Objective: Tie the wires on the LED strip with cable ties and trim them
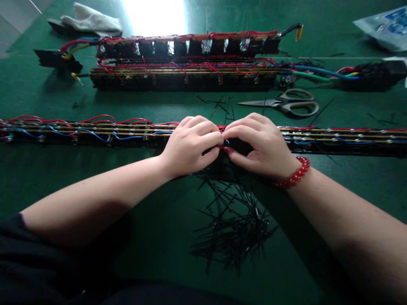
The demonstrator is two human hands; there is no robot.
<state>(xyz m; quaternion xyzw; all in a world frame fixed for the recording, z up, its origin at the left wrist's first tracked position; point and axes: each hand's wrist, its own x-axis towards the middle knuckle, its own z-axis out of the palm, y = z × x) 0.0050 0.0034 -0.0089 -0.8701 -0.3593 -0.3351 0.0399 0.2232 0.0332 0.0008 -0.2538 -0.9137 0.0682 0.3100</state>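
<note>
A long black wired strip (95, 133) with brass bars and red and blue wires runs across the green table from left to right. My left hand (192, 144) and my right hand (259, 142) meet over its middle, fingers curled and pinched together on the strip's wires, where a bit of blue wire shows between the fingertips. What exactly the fingertips pinch is hidden. A red bead bracelet (294, 173) circles my right wrist. A loose heap of black cable ties (232, 220) lies just in front of my hands.
Behind lie two more wired strips (187, 76), stacked, with coloured cable bundles at each end. Scissors (286, 103) rest to the right of them, among cut tie ends. A white cloth (90, 19) sits at the back left, a plastic bag (386, 25) at the back right.
</note>
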